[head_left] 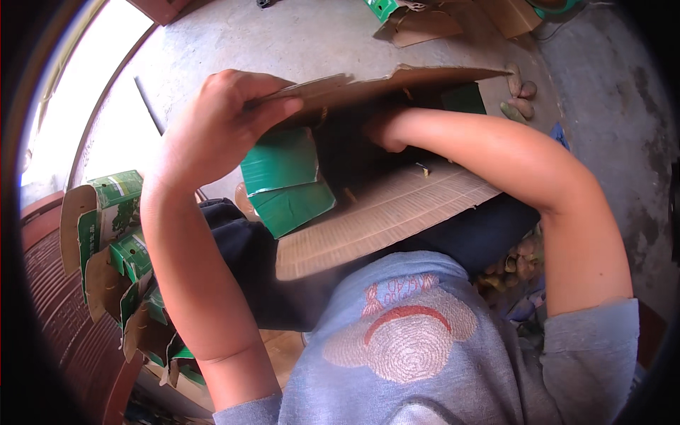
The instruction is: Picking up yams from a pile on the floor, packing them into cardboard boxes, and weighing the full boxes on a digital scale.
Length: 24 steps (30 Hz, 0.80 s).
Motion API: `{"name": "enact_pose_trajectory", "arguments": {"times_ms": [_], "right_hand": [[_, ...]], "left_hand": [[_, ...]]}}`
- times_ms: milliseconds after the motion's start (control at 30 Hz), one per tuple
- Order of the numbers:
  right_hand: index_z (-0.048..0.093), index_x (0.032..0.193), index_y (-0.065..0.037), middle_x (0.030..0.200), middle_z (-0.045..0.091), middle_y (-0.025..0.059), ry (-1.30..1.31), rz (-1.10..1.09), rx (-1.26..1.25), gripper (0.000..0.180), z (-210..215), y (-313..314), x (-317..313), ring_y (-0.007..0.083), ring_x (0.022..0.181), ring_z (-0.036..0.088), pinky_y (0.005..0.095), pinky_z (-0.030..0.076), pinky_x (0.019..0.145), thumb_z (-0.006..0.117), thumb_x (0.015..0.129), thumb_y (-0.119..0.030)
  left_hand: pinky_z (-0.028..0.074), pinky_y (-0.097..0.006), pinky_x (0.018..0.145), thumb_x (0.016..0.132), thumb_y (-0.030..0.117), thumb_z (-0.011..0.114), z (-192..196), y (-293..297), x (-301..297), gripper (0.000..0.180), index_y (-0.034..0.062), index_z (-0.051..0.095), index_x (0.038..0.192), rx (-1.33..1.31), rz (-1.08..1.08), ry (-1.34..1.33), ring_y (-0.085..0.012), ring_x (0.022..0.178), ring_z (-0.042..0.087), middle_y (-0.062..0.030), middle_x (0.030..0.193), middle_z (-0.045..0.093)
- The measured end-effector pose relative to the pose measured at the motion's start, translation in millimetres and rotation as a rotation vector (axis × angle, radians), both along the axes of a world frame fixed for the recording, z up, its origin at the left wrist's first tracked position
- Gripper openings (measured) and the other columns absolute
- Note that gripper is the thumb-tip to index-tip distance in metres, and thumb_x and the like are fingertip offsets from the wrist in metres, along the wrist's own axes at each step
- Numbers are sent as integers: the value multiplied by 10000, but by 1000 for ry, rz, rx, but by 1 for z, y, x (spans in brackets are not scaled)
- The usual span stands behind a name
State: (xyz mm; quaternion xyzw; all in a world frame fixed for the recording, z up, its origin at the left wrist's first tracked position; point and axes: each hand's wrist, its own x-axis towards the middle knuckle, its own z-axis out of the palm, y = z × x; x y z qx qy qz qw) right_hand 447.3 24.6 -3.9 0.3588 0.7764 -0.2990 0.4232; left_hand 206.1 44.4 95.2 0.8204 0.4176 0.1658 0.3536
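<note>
A cardboard box, brown inside and green outside, lies open across my lap. My left hand pinches the left end of its raised far flap between thumb and fingers. Below that hand a green side flap is folded at the box's left end. My right arm reaches in from the right, and my right hand is inside the box's dark opening. Shadow hides its fingers, so whether they hold anything cannot be made out. The near brown flap lies tilted toward me.
Several opened green cartons are stacked at my left beside a reddish-brown slatted panel. Oblong tuber-like produce lies on the floor beyond my right arm. More roundish produce sits by my right side. Cut cardboard lies at the far side.
</note>
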Motion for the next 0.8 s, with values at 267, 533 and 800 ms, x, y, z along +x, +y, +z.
{"name": "enact_pose_trajectory", "arguments": {"times_ms": [267,533,800], "right_hand": [[589,1229,-3,1079,691,168,1011,-497,583,342,197,-69,93,267,1008,677,360,531,875,638,894,-54],[553,1317,-1,1196,653,134,701,-1496,1175,357,164,-290,348,180,1113,612,317,464,991,598,975,-95],[555,1308,-37,1074,666,109,207,-1948,465,397,-38,-604,450,176,938,624,314,505,850,663,936,-126]], "left_hand": [[472,-307,902,987,366,596,13,-10,-6,420,3,683,1181,-281,4,-132,-156,958,623,-117,1048,716],[380,-455,1130,1081,413,285,3,15,-16,571,-8,570,1340,-54,348,-269,-287,1323,514,-173,1399,552],[326,-444,1179,1070,254,351,0,-1,-21,452,50,449,1461,-23,437,-276,-279,1407,408,-124,1517,424]]}}
